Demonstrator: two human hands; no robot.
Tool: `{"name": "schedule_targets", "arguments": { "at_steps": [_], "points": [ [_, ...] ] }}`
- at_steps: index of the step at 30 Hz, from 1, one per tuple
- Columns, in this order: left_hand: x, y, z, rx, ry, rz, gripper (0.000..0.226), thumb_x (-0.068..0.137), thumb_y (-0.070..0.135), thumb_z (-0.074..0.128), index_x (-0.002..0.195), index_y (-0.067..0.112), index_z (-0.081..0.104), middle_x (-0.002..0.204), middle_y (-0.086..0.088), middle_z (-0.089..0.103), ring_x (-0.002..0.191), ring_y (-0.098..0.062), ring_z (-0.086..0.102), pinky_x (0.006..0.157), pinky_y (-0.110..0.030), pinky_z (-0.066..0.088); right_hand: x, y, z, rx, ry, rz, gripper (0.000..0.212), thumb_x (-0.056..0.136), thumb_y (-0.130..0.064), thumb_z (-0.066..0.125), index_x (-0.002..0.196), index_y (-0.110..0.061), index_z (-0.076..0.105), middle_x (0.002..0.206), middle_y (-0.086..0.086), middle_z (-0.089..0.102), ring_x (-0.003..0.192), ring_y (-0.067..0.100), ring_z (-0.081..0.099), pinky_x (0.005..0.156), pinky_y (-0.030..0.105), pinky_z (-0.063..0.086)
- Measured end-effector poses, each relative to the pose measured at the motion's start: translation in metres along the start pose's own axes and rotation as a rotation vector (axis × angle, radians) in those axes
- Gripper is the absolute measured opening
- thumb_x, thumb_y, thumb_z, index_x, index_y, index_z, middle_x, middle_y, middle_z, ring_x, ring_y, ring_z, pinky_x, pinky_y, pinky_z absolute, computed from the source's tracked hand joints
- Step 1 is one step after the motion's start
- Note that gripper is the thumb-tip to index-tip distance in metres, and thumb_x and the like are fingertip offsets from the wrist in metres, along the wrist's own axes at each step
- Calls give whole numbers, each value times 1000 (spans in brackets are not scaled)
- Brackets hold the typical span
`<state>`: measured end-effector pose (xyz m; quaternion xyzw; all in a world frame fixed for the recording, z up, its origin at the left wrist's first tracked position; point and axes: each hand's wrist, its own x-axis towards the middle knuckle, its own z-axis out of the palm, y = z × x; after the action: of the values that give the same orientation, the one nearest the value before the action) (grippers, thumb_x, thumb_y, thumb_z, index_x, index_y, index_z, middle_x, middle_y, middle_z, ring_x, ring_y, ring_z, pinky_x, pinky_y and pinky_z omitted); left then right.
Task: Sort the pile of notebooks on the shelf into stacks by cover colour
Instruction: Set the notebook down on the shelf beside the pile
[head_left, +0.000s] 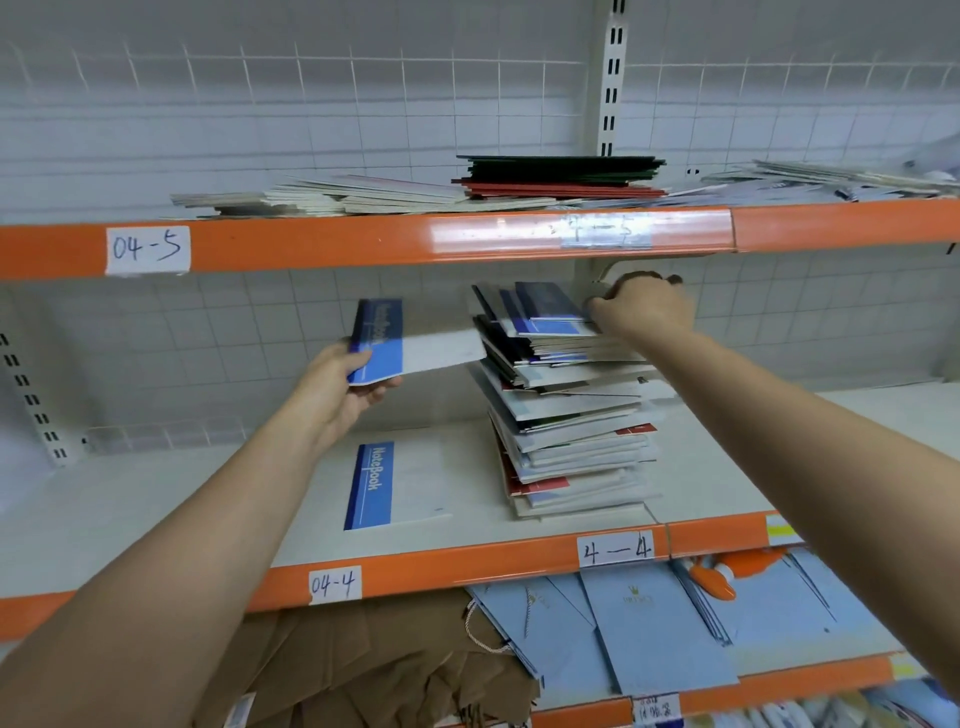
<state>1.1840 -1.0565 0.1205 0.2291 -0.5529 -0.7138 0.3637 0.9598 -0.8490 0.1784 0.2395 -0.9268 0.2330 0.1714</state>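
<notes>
Holding a blue-and-white notebook (410, 340) up in mid-air, the left hand (343, 382) has its thumb on the blue cover and its fingers curled underneath, clamped on the near corner. That notebook hangs just left of the tall pile of notebooks (569, 405), its far edge close to the pile. Over on the other side, the right hand (641, 306) sits at the top of the pile, fingers curled onto the right edge of the uppermost notebooks (545, 312), which are tilted up off the rest. Thin, flat, glossy covers here, mostly white and blue, with slivers of red poking out lower down, and the pile is ragged and skewed. Flat on the white shelf (182, 499), below the left hand and well apart from it, lies a matching blue-and-white notebook marked NoteBook (395, 483).
</notes>
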Motion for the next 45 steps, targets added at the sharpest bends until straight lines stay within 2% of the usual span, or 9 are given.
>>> {"name": "schedule_targets", "arguments": {
  "at_steps": [5,11,15,18,21,29,33,37,45],
  "points": [
    [9,-33,-55,159,52,-75,18,98,6,45,115,12,49,96,-8,66,62,-19,70,49,-22,51,10,15,-3,-20,-160,135,77,72,-81,45,106,-13,57,114,12,61,118,35,48,96,41,42],
    [22,-87,-68,399,195,-144,15,95,6,52,109,5,56,92,-11,66,56,-19,65,53,-30,43,16,11,-8,-73,-201,202,93,60,-91,44,110,-15,58,113,12,59,113,34,47,89,40,33],
    [31,-121,-62,625,241,-209,7,94,11,54,100,8,51,94,-17,68,42,-21,65,42,-28,41,20,5,-10,42,-222,282,76,65,-76,61,100,-9,61,95,10,62,101,34,55,89,41,43],
    [32,-139,-64,1000,235,-201,21,93,22,56,108,9,52,105,-15,67,66,-26,67,48,-25,47,26,4,-5,168,-164,332,52,77,-41,69,115,-8,57,112,13,64,109,30,59,97,41,47],
    [32,-151,-68,1270,165,-193,34,93,33,56,116,9,52,112,-11,64,92,-27,63,68,-31,48,26,5,-4,141,-64,308,30,81,-16,65,108,-3,59,97,13,62,85,29,60,78,33,52],
    [37,-146,-74,1611,136,-243,48,92,53,49,118,13,48,112,-5,62,96,-21,62,69,-28,47,19,19,-10,43,14,200,8,86,-11,55,86,-5,60,74,10,54,67,25,50,46,23,32],
    [41,-122,-62,1510,164,-178,42,94,51,43,101,13,57,92,-5,66,79,-23,65,61,-26,45,11,20,-5,59,97,182,10,92,-14,45,88,-10,52,86,13,54,86,30,55,68,29,40],
    [37,-73,-8,1068,157,51,42,94,45,45,73,12,59,69,-9,65,62,-27,64,63,-29,47,1,10,-11,86,119,146,16,94,-17,42,94,-10,55,106,17,64,100,34,59,83,33,41],
    [-12,4,102,336,-173,-57,33,96,44,47,97,13,60,69,-6,67,40,-13,55,36,-14,33,-21,-4,-14,320,-91,-6,24,88,-15,45,95,-6,66,78,6,61,81,30,57,80,35,42]
  ]
}}
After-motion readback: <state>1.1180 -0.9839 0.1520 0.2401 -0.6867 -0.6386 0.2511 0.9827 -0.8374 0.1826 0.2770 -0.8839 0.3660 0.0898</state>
